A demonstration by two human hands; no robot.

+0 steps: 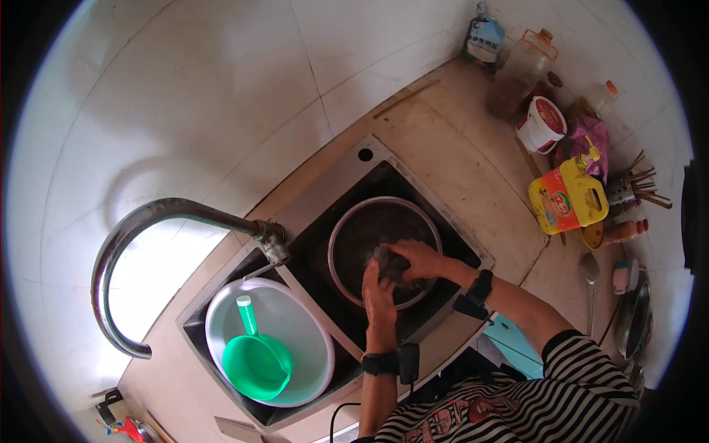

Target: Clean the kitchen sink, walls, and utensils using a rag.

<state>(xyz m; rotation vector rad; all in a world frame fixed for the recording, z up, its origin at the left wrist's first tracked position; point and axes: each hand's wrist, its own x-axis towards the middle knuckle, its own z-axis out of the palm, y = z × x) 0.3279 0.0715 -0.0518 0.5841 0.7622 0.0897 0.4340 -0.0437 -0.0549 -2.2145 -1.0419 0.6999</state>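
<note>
Over a round basin point(354, 221) of dark, murky water in the right sink bowl, both of my hands meet at a dark, wet, lumpy item point(392, 264); what it is I cannot tell. My right hand point(418, 259) grips it from the upper right with curled fingers. Against its lower left side rests my left hand point(379, 290), palm towards it and fingers partly spread. Each wrist wears a black strap with a small device. In the left sink bowl, a pale basin point(316, 338) holds a green plastic water ladle point(257, 365).
A curved metal faucet point(160, 207) arches over the left side. On the counter to the right stand a yellow pump jug point(568, 194), a white tub point(541, 124), a large plastic bottle point(518, 72), chopsticks in a holder point(620, 188) and a ladle point(590, 271). A cleaver blade point(237, 429) lies by the front edge.
</note>
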